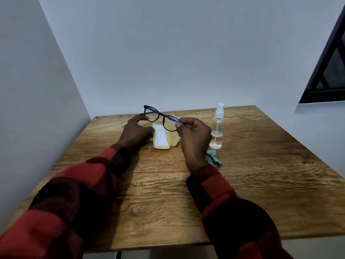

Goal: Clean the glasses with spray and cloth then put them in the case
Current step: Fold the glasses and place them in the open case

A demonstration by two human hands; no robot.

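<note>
Head view: A person in red-and-black plaid sleeves holds a pair of dark-framed glasses point(161, 117) above a wooden tabletop point(242, 184), the frame stretched between 2 hands. The right hand point(194, 136) pinches the frame's right end between thumb and curled fingers; the left hand point(137, 132) has its fingers curled at the left end, near the temple, though the exact contact there is hard to make out. The frame's long axis runs left to right, tilted so its left end sits higher. Directly beneath lies the open pale-yellow case point(163, 137), its long axis running away from the person, roughly across that of the glasses. The spray bottle point(217, 126) stands upright just beside the right hand, and the crumpled teal cloth point(213, 158) lies by the right wrist, so the right hand looks the nearer one to either
</note>
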